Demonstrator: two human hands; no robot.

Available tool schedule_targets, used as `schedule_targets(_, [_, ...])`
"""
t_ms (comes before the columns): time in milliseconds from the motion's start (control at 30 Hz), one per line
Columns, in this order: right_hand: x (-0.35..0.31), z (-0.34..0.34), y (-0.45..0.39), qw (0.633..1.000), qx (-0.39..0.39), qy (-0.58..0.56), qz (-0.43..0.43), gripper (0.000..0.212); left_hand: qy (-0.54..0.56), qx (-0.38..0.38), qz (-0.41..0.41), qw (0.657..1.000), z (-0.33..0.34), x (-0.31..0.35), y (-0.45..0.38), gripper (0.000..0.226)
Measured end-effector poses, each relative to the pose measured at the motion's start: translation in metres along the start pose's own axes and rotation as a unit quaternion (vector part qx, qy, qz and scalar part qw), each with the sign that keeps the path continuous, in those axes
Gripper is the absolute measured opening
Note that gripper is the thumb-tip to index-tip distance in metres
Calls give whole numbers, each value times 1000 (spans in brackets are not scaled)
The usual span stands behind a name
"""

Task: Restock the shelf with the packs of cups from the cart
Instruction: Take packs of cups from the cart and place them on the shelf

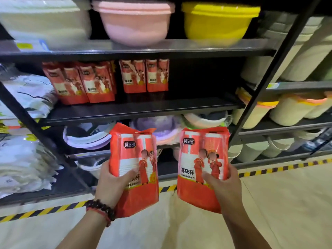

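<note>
left hand (112, 184) gripping red pack (134, 166), right hand (224, 184) gripping second pack (203, 159)

You've got two packs of cups in your hands, one in the left hand (112, 184) and one in the right hand (224, 184). The shelf (143, 109) holds roughly four more, and three basins sit up top.
</note>
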State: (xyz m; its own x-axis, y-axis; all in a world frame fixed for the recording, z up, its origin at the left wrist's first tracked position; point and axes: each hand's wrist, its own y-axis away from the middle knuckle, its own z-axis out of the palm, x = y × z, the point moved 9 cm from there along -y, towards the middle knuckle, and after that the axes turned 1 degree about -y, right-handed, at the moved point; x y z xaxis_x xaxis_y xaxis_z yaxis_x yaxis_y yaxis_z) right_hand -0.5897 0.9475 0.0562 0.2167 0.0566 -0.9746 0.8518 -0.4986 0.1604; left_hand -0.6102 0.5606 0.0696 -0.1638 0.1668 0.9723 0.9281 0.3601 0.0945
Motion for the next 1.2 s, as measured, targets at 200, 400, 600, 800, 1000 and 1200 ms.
schedule_targets(200, [-17,19,-57,1000,-20,-5,-9,69,15,4,17,1000,31,21,-48,76])
schedule_targets(400, [-50,46,-128,999,-20,8,-34,75,67,-14,38,997,76,39,-126,70])
schedule_targets(600, [-88,74,-194,998,-12,9,-54,71,98,-50,49,993,120,66,-194,47])
schedule_targets(800, [-108,105,-238,997,-37,-6,-65,63,124,-19,5,992,126,62,-244,78])
schedule_targets(1000, [-118,143,-278,993,-90,-35,-74,63,128,32,-8,991,117,61,-271,86])
schedule_targets(1200, [-122,189,-312,984,-146,-46,-96,59,115,47,6,992,106,72,-293,82])
